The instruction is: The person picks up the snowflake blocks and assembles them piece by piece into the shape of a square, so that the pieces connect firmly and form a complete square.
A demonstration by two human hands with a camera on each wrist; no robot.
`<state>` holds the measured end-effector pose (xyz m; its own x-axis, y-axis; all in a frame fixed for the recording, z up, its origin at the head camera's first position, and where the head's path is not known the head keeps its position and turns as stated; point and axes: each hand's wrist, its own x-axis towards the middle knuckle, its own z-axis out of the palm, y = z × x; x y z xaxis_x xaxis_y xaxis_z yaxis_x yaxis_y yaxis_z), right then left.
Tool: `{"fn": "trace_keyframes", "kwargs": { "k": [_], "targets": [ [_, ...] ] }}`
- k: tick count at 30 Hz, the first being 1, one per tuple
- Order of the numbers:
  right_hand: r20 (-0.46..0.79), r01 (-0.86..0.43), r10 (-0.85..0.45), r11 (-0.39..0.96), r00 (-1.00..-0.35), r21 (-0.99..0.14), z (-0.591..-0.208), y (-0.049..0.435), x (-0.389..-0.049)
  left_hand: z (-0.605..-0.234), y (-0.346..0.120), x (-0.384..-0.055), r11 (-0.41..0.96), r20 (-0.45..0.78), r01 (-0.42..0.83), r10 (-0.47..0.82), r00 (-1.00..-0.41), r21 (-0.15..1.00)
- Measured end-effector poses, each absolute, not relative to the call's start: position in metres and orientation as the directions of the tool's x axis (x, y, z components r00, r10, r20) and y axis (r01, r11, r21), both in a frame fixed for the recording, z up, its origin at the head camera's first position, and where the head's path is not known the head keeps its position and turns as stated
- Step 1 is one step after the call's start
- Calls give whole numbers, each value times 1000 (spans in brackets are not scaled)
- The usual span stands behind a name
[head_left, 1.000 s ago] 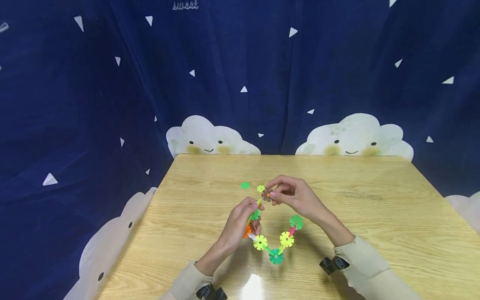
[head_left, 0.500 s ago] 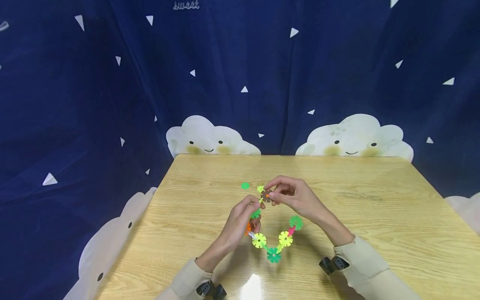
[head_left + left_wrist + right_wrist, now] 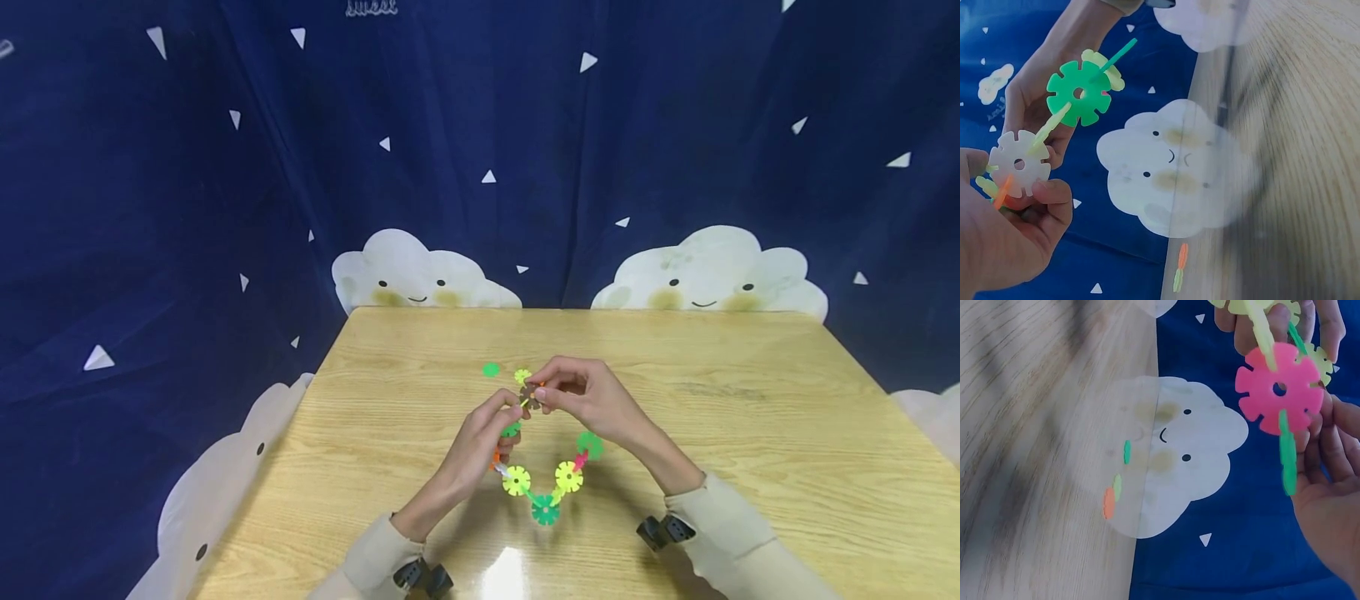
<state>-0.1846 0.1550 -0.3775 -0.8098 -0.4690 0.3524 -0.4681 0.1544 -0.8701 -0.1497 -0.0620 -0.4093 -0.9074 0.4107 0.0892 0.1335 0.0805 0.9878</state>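
Note:
My left hand [image 3: 472, 446] holds one end of a chain of slotted snowflake discs, with a yellow disc [image 3: 525, 403] edge-on at its fingertips. The chain hangs in a curve over the table, through a dark green disc [image 3: 545, 515] at the bottom up to a green disc [image 3: 590, 446] at the free end. In the left wrist view, a white disc [image 3: 1036, 170] sits by the curled left fingers. A pink disc [image 3: 1254, 394] shows in the right wrist view. Between thumb and fingers, my right hand [image 3: 588, 392] pinches a brown snowflake disc [image 3: 528, 392], its edge right at the yellow disc.
Loose discs lie on the wooden table [image 3: 750, 433] beyond the hands: a green disc [image 3: 491, 369], a yellow-green disc [image 3: 522, 377], and an orange disc [image 3: 1108, 503] mostly hidden behind the right hand in the head view. A dark blue curtain [image 3: 450, 100] hangs behind the table.
The right hand has moved slightly down and left, bringing the brown disc closer against the yellow disc. The hanging chain has shifted a little left.

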Motion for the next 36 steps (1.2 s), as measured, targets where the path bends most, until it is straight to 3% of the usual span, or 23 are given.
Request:
{"fn": "trace_keyframes", "kwargs": {
  "k": [7, 14, 27, 36],
  "targets": [
    [342, -455, -474, 147, -812, -878, -377, 150, -182, -411, -64, -147, 68, 60, 99, 431, -900, 993],
    [312, -472, -489, 248, -815, -846, -376, 148, -184, -414, -62, -146, 36, 114, 148, 464, -879, 988],
    [326, -510, -494, 301, -806, -806, -376, 138, -185, -414, -64, -145, 17, 133, 155, 426, -895, 988],
    [314, -451, -416, 288, -854, -845, -378, 153, -191, -415, -77, -148, -71, 129, 111, 367, -921, 991]
  ]
}}
